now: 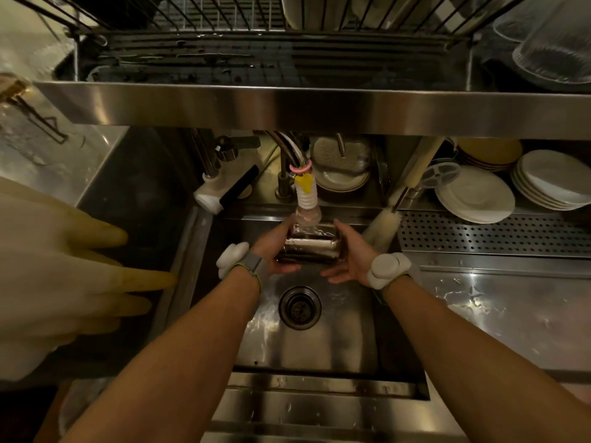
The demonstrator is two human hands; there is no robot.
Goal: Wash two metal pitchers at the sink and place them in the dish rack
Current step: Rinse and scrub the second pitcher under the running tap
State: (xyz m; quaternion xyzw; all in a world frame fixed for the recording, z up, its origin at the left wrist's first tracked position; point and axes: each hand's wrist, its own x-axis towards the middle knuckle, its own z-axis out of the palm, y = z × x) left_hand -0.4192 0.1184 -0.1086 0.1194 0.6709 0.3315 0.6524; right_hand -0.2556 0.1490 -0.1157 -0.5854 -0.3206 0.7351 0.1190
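While water runs from the ribbed white faucet nozzle (307, 199), a person stands at the steel sink (339, 343) and holds one metal pitcher (308, 249) directly beneath it, above the drain (299, 307) and clear of the basin floor. The left hand (271, 252) grips the pitcher's left side, its fingers curled round the wall. The right hand (348, 259) cups the right side: the thumb lies up along the wall and the fingers curl in beneath the base. Which way the pitcher's mouth faces cannot be told from here. Each wrist carries a white padded band (388, 270).

Above the sink, a steel ledge (319, 107) fronts the dish rack (240, 55), whose dark wire tines and drip tray are wet. Two ribbed clear glasses (553, 49) stand mouth-down at its right end. No second pitcher shows.

Right of the basin, a wet steel desk (511, 314) adjoins a perforated drain panel (495, 235). Behind that panel lie stacks of white plates (473, 195). A long white bottle brush (383, 225) leans near the right hand.

At the left edge, pale rubber gloves (64, 266) hang close to the viewer, their yellowed fingertips pointing toward the sink.
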